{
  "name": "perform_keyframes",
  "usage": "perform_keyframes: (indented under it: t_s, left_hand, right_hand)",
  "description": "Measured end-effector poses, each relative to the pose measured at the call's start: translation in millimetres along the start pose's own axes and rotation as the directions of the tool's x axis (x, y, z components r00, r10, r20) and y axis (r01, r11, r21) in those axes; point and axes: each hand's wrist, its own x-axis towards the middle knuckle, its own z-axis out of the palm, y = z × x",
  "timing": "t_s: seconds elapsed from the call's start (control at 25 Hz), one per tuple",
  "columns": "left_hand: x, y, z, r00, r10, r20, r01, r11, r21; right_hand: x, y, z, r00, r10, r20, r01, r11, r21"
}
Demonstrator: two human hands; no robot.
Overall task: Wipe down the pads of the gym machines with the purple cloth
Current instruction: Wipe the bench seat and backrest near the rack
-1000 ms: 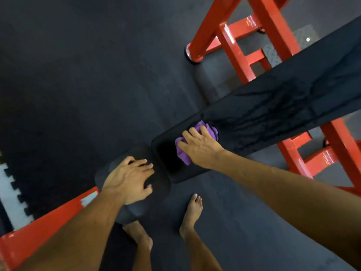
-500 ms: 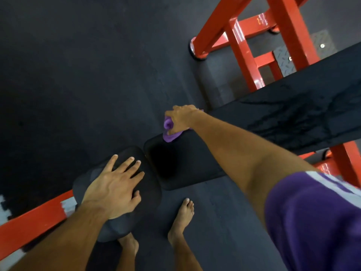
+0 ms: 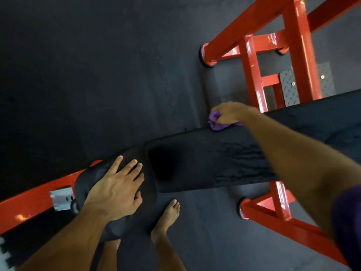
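Bare foot (image 3: pixel 168 218) on dark rubber floor (image 3: pixel 78 75), closest in. Left hand (image 3: pixel 117 190) lies flat on the small black head pad (image 3: pixel 117 192), fingers straight and slightly spread, bracing, holding nothing. Just beyond, the long bench pad (image 3: pixel 205 159) runs lower-left to upper-right, streaked with wet marks along its middle. Right hand (image 3: pixel 230 112) reaches across to the far edge, fingers curled round the bunched purple cloth (image 3: pixel 217 122), which sits on that far rim. The right hand is the working one; the pad's unwiped length likely lies to its right along the long axis. Red steel frame (image 3: pixel 252 75) and a tread plate (image 3: pixel 289 89) stand behind.
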Motion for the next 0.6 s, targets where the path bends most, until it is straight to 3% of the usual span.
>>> perform_keyframes:
  t_s: [0.2,0.36,0.48,0.6]
  left_hand:
    - [2.1,-0.7,0.4,0.999,-0.012,0.036,0.012,1.0,-0.008]
    - [1.0,-1.8,0.4,0.999,-0.014,0.043,0.014,1.0,0.018]
    - [1.1,-1.2,-0.5,0.999,-0.005,0.045,0.003,0.999,0.033]
    - [2.7,-2.1,-0.6,0.999,-0.004,0.05,0.001,0.999,0.049]
  right_hand:
    - [49.7,-76.2,47.4,0.995,-0.082,-0.052,0.078,0.995,-0.064]
    - [8.4,-29.3,18.8,0.993,-0.098,-0.069,0.089,0.989,-0.122]
    - [-20.4,17.2,1.2,0.99,0.001,-0.141,-0.013,0.997,-0.08]
    - [-0.8,0.2,19.3,0.981,0.082,-0.176,-0.099,0.991,-0.091]
